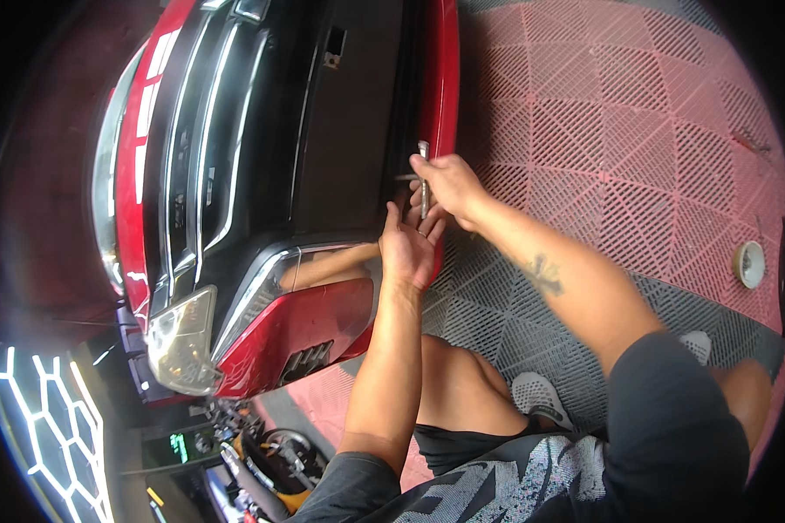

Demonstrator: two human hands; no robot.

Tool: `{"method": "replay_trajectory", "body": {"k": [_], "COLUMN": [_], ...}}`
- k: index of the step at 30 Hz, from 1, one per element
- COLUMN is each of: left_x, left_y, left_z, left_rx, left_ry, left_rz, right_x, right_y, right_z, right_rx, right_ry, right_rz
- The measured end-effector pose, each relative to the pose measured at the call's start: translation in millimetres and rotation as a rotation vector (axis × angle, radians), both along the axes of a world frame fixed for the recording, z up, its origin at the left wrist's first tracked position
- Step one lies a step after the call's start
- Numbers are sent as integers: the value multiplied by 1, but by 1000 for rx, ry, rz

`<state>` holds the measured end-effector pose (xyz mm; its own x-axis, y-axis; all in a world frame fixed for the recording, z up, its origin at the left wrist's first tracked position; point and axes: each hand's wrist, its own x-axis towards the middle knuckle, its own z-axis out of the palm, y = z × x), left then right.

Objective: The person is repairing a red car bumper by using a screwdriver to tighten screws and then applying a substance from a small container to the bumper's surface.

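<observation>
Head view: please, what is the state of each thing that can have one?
Metal tool, held in the right hand
Right hand, closed on the tool
Left hand, open, fingers near the tool
Hexagonal lights, lit
Green display, lit
Bowl, uncovered, on the floor

Left hand [408, 248] spread, right hand [453, 186] curled, forearms [382, 375] raised

Big grey sparkly letters [488, 488] run across the black shirt [624, 455], between five and six o'clock. Near eight o'clock, green signs [179, 448] glow on a dark screen [159, 447], too blurry to read. Near ten o'clock, tiny marks [209, 185] on the black grille [187, 131] can't be read.
</observation>
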<state>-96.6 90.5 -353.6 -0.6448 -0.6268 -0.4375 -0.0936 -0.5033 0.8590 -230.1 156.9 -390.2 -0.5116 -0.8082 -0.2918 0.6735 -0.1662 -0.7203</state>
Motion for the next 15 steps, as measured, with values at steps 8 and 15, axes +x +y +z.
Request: {"method": "replay_trajectory", "body": {"k": [8, 15], "left_x": [-28, -29], "left_y": [-34, -48], "left_z": [-14, -32], "left_rx": [268, 318], "left_ry": [370, 407], "left_rz": [229, 223], "right_x": [11, 5], "right_y": [21, 42], "right_z": [67, 46], "right_rx": [551, 151], "right_ry": [606, 2121], "right_rz": [52, -287]}}
